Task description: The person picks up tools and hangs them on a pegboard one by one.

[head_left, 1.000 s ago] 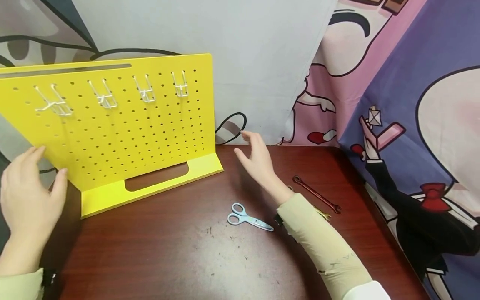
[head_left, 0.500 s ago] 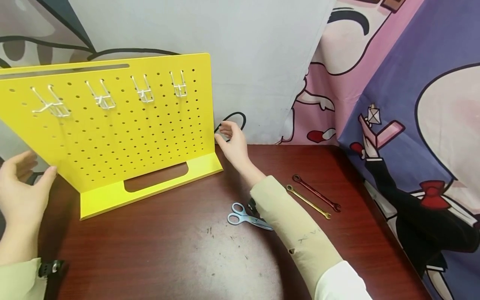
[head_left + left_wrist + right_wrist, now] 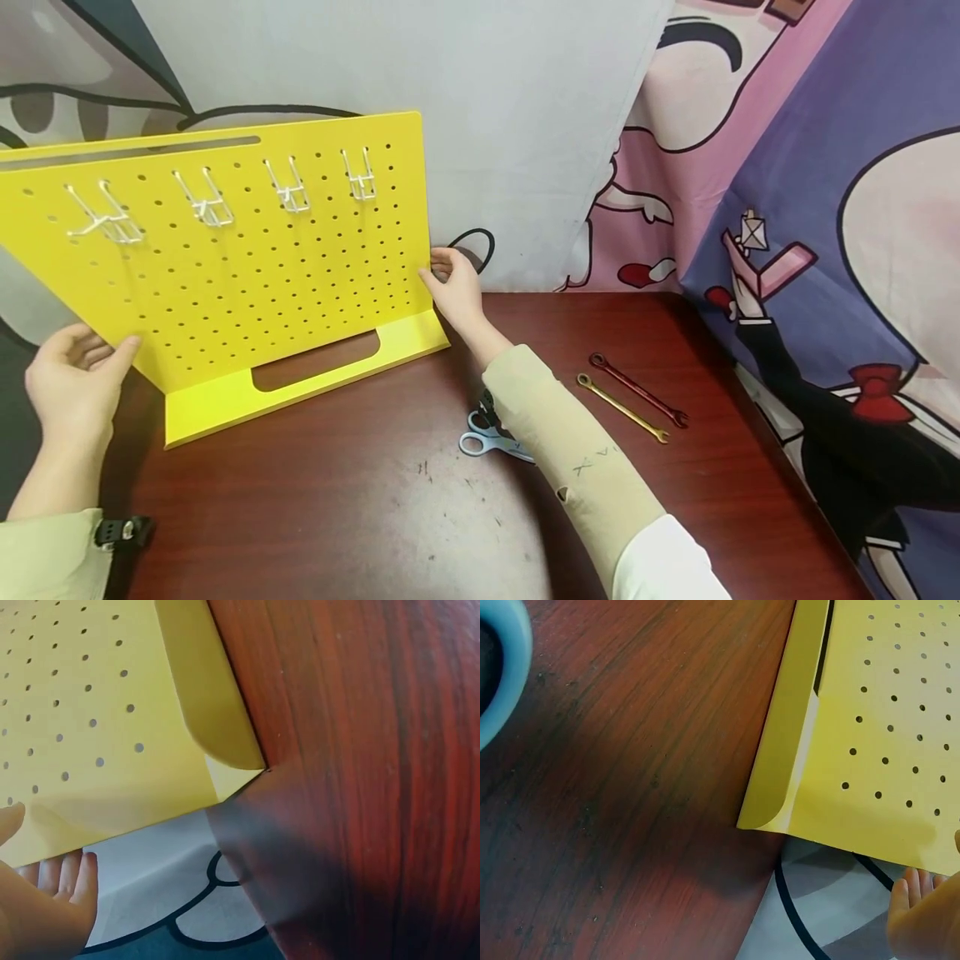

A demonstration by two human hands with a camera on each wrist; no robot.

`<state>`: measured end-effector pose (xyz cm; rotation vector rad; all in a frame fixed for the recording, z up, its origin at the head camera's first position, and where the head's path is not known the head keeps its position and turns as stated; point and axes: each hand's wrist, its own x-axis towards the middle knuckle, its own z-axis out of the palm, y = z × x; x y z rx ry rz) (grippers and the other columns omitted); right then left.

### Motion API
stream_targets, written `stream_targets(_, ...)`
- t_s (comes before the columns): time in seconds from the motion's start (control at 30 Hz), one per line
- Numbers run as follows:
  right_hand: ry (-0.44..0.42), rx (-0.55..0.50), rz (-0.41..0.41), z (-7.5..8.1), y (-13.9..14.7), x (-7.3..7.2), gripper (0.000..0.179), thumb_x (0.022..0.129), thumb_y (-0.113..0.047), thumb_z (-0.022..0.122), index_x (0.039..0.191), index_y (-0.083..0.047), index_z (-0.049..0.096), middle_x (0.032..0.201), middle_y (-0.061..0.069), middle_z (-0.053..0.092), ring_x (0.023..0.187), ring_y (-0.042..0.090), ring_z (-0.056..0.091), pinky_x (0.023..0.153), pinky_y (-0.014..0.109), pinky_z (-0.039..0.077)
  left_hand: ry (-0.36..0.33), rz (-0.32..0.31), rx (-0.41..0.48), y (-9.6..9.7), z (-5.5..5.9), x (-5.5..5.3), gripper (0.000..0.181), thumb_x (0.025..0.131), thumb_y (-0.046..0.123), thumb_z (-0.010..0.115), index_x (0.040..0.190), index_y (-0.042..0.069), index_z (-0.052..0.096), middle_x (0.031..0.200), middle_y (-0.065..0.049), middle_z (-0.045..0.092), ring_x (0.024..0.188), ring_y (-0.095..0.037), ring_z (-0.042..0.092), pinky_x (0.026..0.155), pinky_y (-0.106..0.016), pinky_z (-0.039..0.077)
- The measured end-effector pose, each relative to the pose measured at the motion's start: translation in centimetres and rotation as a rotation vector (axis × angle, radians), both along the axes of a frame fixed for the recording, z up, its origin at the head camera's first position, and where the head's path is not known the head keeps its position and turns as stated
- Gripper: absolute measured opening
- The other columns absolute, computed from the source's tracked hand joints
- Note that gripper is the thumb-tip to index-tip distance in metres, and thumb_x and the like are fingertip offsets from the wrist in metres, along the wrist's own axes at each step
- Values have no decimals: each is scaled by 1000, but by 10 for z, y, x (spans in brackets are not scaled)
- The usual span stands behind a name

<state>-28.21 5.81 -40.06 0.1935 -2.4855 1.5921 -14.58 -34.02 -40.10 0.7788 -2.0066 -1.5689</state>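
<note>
A yellow pegboard (image 3: 300,258) stands on its folded base at the back left of the table, with several white wire hooks (image 3: 288,196) along its upper part. My left hand (image 3: 78,379) grips its left side edge, thumb in front and fingers behind. At the opposite side edge, my right hand (image 3: 457,292) holds the board the same way, with the thumb on the front face. In the left wrist view the left fingers (image 3: 67,877) reach behind the board. Light blue scissors (image 3: 474,443) lie on the table, their blades partly hidden by my right forearm.
A red wrench (image 3: 637,390) and a gold wrench (image 3: 622,408) lie side by side on the dark wood table (image 3: 337,517), to the right of my right arm. Printed cloth (image 3: 540,150) hangs close behind the board and along the right side.
My right hand has moved left onto the board's right edge, uncovering the gold wrench and covering part of the scissors. My left hand has dipped, then closed on the left edge.
</note>
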Motion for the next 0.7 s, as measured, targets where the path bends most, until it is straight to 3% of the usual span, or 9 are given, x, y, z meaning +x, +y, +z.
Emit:
stream_targets(0.1,-10,6,-10,0,0,-1,39,101,-11,72,138,-1,64,136,17,68,123,30,68,110,35,57,3,6,24,1,-1,-2,39,94,-1,72,101,37,64,86,29,60,81,12,56,72,3,43)
stream_targets(0.23,-17,-12,-27,-1,-1,-2,37,100,-11,72,135,0,65,133,17,69,121,30,69,108,34,58,48,43,118,-1,-3,-5,40,92,-5,71,88,34,66,78,26,62,74,11,59,67,4,46)
stream_targets(0.33,-16,-25,-42,-2,-2,-3,35,100,-10,74,132,0,67,129,17,71,118,30,70,106,34,59,57,70,128,-6,-5,-7,42,92,-5,71,82,36,67,71,28,62,70,12,61,66,4,47)
stream_targets(0.47,-11,-19,-67,-3,-4,-6,32,99,-12,75,128,-1,69,122,16,73,112,29,70,102,33,59,15,87,84,-11,-8,-9,36,94,1,73,92,37,72,71,33,61,71,15,62,67,5,46)
stream_targets(0.57,-14,-26,-99,-4,-5,-7,27,99,-12,75,123,-2,70,115,16,74,107,28,70,96,30,59,1,91,102,-14,-9,-11,33,94,2,74,104,34,76,73,34,63,73,16,63,69,4,46)
stream_targets(0.7,-6,-36,-129,-5,-5,-8,20,98,-10,76,115,-1,71,110,16,75,100,27,69,88,26,59,8,80,118,-19,-10,-10,36,93,0,73,96,35,75,70,34,63,71,16,63,67,5,47)
